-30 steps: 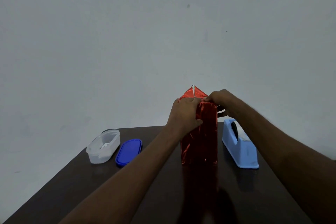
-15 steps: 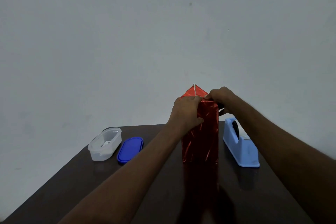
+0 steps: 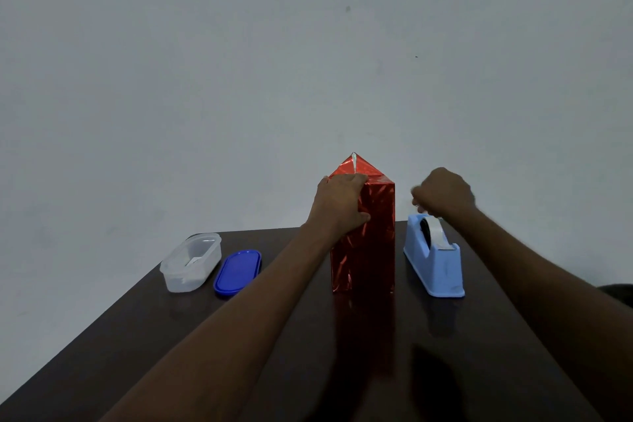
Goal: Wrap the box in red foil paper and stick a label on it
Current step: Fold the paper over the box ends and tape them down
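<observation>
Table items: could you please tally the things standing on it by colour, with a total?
Red: 1, the foil-wrapped box
Light blue: 1, the tape dispenser
Dark blue: 1, the lid
Clear: 1, the plastic container
Total: 4
</observation>
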The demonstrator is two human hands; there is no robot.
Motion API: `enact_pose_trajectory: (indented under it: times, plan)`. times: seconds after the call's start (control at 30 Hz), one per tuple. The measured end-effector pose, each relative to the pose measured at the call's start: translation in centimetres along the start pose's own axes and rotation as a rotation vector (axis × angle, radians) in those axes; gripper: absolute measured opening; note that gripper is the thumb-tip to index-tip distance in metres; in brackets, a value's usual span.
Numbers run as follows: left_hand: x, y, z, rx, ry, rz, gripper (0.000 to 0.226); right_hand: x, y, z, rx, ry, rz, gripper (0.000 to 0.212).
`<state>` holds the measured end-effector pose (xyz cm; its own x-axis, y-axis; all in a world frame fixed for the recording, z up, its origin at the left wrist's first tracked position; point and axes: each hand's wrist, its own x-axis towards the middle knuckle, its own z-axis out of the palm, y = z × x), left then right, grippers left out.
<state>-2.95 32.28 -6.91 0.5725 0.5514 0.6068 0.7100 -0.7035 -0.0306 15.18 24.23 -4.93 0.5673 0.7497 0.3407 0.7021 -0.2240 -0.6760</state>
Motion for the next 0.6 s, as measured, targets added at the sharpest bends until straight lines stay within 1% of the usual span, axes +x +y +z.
enact_pose_trajectory:
  times: [0.03, 0.07, 0.17, 0.27, 0.43, 0.5, 0.6]
  plan:
    - [0.0, 0.0, 0.0, 0.001, 0.003, 0.001, 0.084, -0.7, 0.4, -0.3, -0.113, 0.012, -0.015, 0.008]
    - [0.0, -0.1, 0.1, -0.003, 0.004, 0.002, 0.084, -1.4, 0.9, -0.6, -0.193, -0.001, -0.014, 0.012]
    - [0.0, -0.4, 0.2, -0.024, 0.008, 0.01, 0.084, -2.6, 2.6, -0.7, -0.296, -0.089, 0.034, 0.019]
    - [-0.1, -0.3, 0.2, -0.037, 0.0, 0.01, 0.084, -2.7, 4.1, -0.3, -0.312, -0.132, 0.078, 0.019]
    - [-0.1, 0.0, 0.4, -0.044, 0.007, -0.006, 0.084, -2.6, 5.0, 0.1, -0.25, -0.089, 0.096, 0.02]
    - [-0.1, 0.0, 0.4, -0.048, 0.013, -0.011, 0.084, -2.3, 5.4, 0.4, -0.212, -0.088, 0.13, 0.017]
    - [-0.1, 0.0, 0.5, -0.047, 0.023, -0.01, 0.084, -1.5, 5.9, 0.5, -0.153, -0.148, 0.204, 0.021]
